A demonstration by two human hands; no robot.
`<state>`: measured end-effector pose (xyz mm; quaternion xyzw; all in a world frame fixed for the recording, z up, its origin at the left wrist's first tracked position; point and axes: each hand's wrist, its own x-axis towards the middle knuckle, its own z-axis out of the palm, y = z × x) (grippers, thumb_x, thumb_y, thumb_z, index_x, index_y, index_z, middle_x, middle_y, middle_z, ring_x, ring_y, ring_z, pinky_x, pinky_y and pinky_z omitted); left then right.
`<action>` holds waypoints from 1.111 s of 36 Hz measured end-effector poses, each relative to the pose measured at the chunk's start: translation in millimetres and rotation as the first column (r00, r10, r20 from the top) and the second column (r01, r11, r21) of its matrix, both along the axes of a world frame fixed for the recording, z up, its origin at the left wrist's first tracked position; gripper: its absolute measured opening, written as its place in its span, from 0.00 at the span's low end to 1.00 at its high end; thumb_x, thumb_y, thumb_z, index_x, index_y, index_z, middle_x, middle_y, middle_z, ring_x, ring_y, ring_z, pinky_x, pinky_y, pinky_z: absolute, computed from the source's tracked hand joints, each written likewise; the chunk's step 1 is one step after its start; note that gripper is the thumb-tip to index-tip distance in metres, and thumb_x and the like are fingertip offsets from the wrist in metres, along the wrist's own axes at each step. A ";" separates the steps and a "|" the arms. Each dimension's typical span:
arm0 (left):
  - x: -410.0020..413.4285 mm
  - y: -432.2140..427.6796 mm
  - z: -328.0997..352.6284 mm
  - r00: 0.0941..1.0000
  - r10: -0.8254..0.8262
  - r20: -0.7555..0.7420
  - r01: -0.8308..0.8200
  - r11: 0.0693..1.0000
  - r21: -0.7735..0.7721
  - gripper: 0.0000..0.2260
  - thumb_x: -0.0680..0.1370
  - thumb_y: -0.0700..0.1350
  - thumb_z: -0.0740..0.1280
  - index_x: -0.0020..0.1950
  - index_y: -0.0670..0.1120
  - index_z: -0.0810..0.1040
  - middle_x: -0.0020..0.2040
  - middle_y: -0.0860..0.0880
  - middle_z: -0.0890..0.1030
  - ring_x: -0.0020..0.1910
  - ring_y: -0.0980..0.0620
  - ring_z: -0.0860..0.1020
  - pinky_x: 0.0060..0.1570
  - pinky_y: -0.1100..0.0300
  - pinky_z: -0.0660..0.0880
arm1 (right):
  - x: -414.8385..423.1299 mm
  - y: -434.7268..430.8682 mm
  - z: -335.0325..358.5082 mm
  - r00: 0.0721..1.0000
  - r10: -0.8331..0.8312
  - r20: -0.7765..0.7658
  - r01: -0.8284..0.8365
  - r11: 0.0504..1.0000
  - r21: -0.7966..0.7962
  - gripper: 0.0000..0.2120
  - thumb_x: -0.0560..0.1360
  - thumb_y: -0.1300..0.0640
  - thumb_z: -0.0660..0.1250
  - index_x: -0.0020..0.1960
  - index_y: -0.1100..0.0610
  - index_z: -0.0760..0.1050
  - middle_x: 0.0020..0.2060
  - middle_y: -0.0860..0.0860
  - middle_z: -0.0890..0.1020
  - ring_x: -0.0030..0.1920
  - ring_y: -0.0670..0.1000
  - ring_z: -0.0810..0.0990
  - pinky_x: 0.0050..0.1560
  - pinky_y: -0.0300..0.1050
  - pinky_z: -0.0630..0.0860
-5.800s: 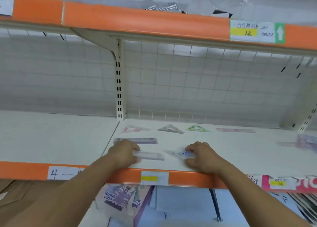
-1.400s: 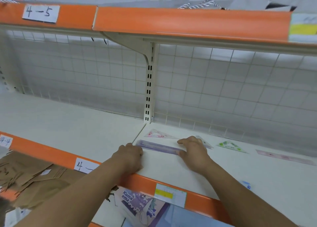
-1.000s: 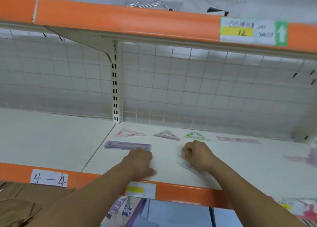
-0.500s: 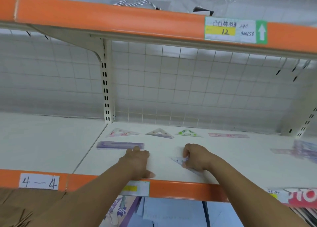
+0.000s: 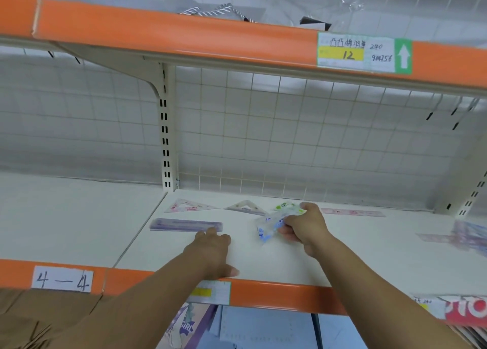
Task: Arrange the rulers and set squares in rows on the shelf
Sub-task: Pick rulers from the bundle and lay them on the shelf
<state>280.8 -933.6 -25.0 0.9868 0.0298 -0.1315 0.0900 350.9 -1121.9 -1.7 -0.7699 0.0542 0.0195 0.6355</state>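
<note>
Head view: right grip (image 5: 305, 227) pinches tilted blue set square (image 5: 268, 226); purple ruler (image 5: 185, 224) lies left, axis sideways; left grip (image 5: 210, 251) relaxed beside ruler.

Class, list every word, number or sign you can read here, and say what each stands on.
"4 — 4": white paper label on the lower shelf's orange edge.
"12", "240", "904756": white-and-yellow price label on the upper orange edge; handwritten characters unclear.
Up arrow: that label's green end.
"GIRL": purple booklet below the shelf.
Too blurred: blue-printed clear set square in the right hand.
</note>
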 end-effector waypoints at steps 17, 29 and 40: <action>1.0 2.0 -4.0 1.000 0.003 0.018 -0.003 1.000 -0.005 0.34 0.74 0.61 0.68 0.75 0.50 0.60 0.73 0.44 0.59 0.73 0.43 0.58 0.69 0.49 0.65 | 9.9 -3.1 -34.2 0.989 -0.051 -0.140 0.031 0.989 -0.143 0.02 0.72 0.70 0.63 0.41 0.69 0.73 0.20 0.57 0.77 0.27 0.56 0.80 0.27 0.42 0.75; 0.1 1.6 -3.4 1.000 -0.006 0.012 0.006 1.000 -0.003 0.34 0.74 0.60 0.68 0.75 0.49 0.59 0.73 0.44 0.58 0.73 0.43 0.57 0.69 0.48 0.65 | 15.6 -8.6 -37.6 0.904 0.425 0.046 -0.197 0.510 -0.837 0.14 0.76 0.56 0.66 0.61 0.52 0.78 0.60 0.50 0.78 0.63 0.52 0.73 0.62 0.42 0.69; -0.8 1.4 -3.3 1.000 -0.015 0.005 0.015 1.000 0.006 0.33 0.75 0.60 0.66 0.75 0.48 0.59 0.73 0.43 0.57 0.73 0.42 0.57 0.69 0.48 0.65 | 19.7 21.1 -48.6 0.886 0.460 0.051 -0.160 0.407 -0.899 0.11 0.78 0.57 0.61 0.45 0.53 0.81 0.50 0.51 0.81 0.55 0.54 0.77 0.49 0.41 0.72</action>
